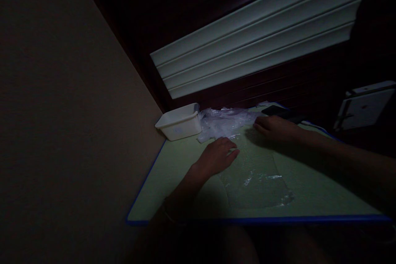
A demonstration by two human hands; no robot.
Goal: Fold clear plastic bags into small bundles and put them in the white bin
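Note:
A clear plastic bag (256, 185) lies flat on the pale green table (321, 189), its near end close to the front edge. Over its left far side is my left hand (219, 154), thumb and fingers apart, with nothing visible between them. My right hand (269, 127) is at the bag's far right, beside a heap of crumpled clear plastic (225, 120). Its fingers are bent together, and the dim light hides what they may hold. Left of the heap stands a white rectangular bin (181, 123).
A dark flat object (275, 110) lies beyond my right hand at the table's back. Behind the table is a dark wooden panel with pale slats (256, 37). A wall (77, 111) rises at the left. A white boxy item (365, 107) stands at the right.

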